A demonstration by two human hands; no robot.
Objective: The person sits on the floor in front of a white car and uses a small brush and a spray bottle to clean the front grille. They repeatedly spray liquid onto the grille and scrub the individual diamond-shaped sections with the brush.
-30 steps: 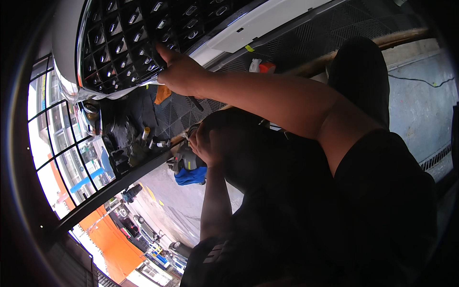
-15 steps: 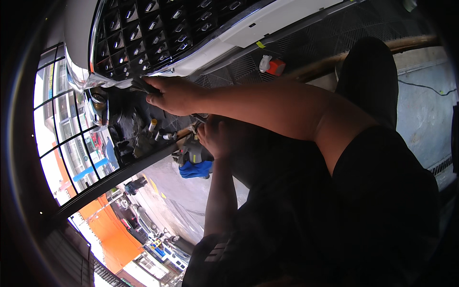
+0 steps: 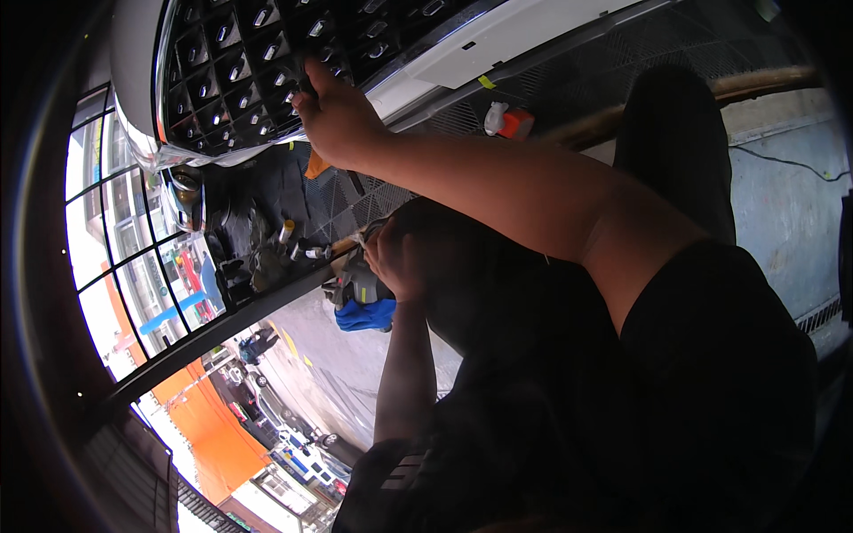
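Observation:
My right hand reaches across to the lower part of the car's black grille, which is studded with small shiny pieces. Its fingers are closed around something dark, too hidden against the grille to name. A white bumper strip with a chrome edge runs beside the hand. My left hand is lower, close by my knee. Its fingers are curled around something greyish, mostly covered by the hand.
An orange item lies on the dark grid floor below the bumper. A white-and-red bottle stands farther right. Near a floor beam are small bottles and a blue cloth. A large framed window is at the left.
My right hand has moved up and right, from the bumper's lower edge onto the grille. The orange item has come into sight. My left hand stays nearly in place.

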